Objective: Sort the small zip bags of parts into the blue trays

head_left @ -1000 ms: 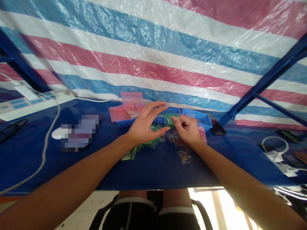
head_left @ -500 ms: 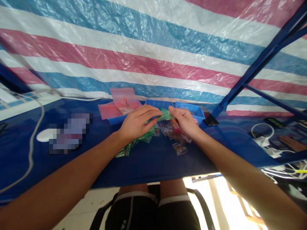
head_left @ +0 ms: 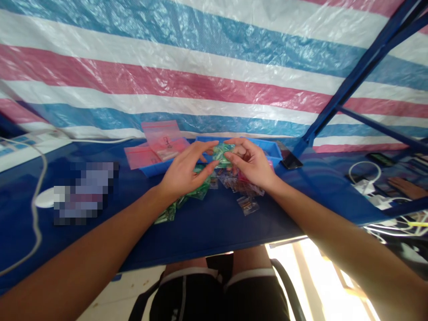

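Observation:
A small green plastic bag (head_left: 222, 152) is held up over the table's far middle. My right hand (head_left: 252, 162) pinches its right side between thumb and fingers. At the bag's left edge is my left hand (head_left: 185, 169), thumb and fingers spread apart, their tips close to it; whether they touch it I cannot tell. More green bags (head_left: 199, 189) lie below my left hand. Under my right hand is a pile of small clear bags (head_left: 230, 182) with tiny parts inside. One clear bag (head_left: 248, 205) lies apart, nearer the front edge.
Blue trays (head_left: 272, 150) stand behind my hands. Red zip bags (head_left: 163, 138) rest on the left tray (head_left: 150, 170). A dark phone-like object (head_left: 292, 161) lies at the right. White cables (head_left: 364, 169) and another person's hand (head_left: 406, 187) are farther right. A blurred-out item (head_left: 88, 191) is at left.
My left hand's thumb and fingers have spread apart. The green bag is now turned more toward me and shows more of its face, with my right hand pinching it.

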{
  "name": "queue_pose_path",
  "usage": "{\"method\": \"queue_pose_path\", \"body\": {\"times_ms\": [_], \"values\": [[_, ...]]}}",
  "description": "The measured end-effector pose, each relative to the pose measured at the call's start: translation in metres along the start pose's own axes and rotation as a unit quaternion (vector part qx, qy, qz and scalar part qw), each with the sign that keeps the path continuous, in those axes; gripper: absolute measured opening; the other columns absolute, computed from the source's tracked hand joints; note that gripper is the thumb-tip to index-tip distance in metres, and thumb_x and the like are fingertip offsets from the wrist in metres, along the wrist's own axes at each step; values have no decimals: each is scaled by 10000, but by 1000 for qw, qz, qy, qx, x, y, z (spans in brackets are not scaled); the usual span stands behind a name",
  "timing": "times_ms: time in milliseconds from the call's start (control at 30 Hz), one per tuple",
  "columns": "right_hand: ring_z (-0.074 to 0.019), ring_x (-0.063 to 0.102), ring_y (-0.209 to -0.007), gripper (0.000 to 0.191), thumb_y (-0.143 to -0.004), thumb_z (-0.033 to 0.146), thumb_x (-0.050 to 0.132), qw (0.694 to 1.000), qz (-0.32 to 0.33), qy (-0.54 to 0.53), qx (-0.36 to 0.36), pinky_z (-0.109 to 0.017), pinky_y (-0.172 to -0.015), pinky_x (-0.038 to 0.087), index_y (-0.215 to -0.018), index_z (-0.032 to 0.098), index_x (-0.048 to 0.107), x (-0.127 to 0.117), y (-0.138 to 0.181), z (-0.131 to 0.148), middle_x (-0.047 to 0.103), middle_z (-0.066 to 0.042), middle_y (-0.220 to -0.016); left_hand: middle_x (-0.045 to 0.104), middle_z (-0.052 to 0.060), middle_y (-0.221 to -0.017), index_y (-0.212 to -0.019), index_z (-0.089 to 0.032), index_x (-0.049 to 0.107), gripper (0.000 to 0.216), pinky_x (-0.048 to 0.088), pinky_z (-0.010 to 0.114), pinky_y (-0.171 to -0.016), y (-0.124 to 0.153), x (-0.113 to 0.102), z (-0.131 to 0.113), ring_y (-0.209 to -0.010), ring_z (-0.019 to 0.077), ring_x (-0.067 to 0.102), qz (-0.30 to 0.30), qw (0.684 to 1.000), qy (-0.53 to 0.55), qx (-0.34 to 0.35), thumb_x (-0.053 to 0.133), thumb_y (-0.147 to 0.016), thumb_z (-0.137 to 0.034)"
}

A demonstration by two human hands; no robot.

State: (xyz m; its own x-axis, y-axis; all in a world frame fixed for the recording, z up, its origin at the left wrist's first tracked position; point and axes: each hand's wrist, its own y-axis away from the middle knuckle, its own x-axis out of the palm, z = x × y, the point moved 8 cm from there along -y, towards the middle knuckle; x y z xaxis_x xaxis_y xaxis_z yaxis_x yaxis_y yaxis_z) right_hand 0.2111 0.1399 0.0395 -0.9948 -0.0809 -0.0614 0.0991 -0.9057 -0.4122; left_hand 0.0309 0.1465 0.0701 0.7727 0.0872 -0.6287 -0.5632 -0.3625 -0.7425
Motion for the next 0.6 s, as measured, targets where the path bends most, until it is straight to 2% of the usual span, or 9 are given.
{"method": "queue_pose_path", "body": {"times_ms": [100, 167, 233, 333, 433, 533, 600], "values": [[-136, 642, -578, 533, -880, 525, 873, 997, -11, -62, 35, -264, -554, 516, -1291, 269, 651, -7, -3, -7, 659, 67, -746, 588, 187, -1536, -1516, -217, 576, 624, 604, 458, -1063, -3, 0, -6, -1392, 332, 614, 3, 999, 7, 37, 787, -972, -439], [-118, 624, -551, 584, -860, 513, 894, 993, -13, -96, 64, -253, -562, 520, -1337, 278, 653, -8, -3, -11, 645, 84, -718, 547, 187, -1590, -1458, -226, 629, 539, 587, 476, -1097, -4, -2, -8, -1460, 337, 562, -4, 998, 5, 57, 792, -973, -395], [-108, 620, -548, 554, -848, 510, 905, 989, 0, -115, 93, -242, -553, 512, -1295, 259, 693, -6, -2, -16, 675, 68, -736, 609, 164, -1533, -1368, -232, 687, 363, 587, 456, -1085, -4, -4, -8, -1391, 296, 620, -17, 998, 5, 67, 736, -1014, -298], [-119, 651, -593, 446, -859, 541, 887, 985, 34, -118, 119, -233, -533, 495, -1130, 211, 758, 2, 1, -19, 748, 2, -814, 749, 118, -1295, -1263, -218, 728, 231, 583, 427, -1055, -4, -7, -9, -1209, 244, 710, -29, 997, 7, 77, 684, -1036, -216], [-141, 683, -666, 442, -906, 607, 819, 982, 55, -127, 128, -229, -528, 482, -1097, 212, 768, 8, 3, -18, 771, -31, -875, 788, 88, -1107, -1207, -187, 734, 185, 589, 391, -986, -3, -9, -8, -1040, 219, 737, -42, 997, -3, 69, 698, -1032, -234], [-140, 667, -674, 439, -866, 581, 870, 984, 70, -117, 118, -227, -518, 464, -1098, 224, 764, 12, 4, -13, 761, -16, -874, 783, 73, -1030, -1180, -172, 730, 172, 591, 353, -897, -2, -10, -6, -909, 194, 726, -47, 998, -18, 46, 688, -1044, -269], [-130, 636, -634, 415, -841, 561, 899, 988, 66, -88, 110, -228, -505, 438, -1031, 217, 763, 12, 4, -11, 750, -5, -829, 774, 66, -1016, -1224, -171, 717, 209, 589, 340, -864, -1, -9, -5, -870, 183, 714, -45, 998, -25, 35, 679, -1051, -283]]}}
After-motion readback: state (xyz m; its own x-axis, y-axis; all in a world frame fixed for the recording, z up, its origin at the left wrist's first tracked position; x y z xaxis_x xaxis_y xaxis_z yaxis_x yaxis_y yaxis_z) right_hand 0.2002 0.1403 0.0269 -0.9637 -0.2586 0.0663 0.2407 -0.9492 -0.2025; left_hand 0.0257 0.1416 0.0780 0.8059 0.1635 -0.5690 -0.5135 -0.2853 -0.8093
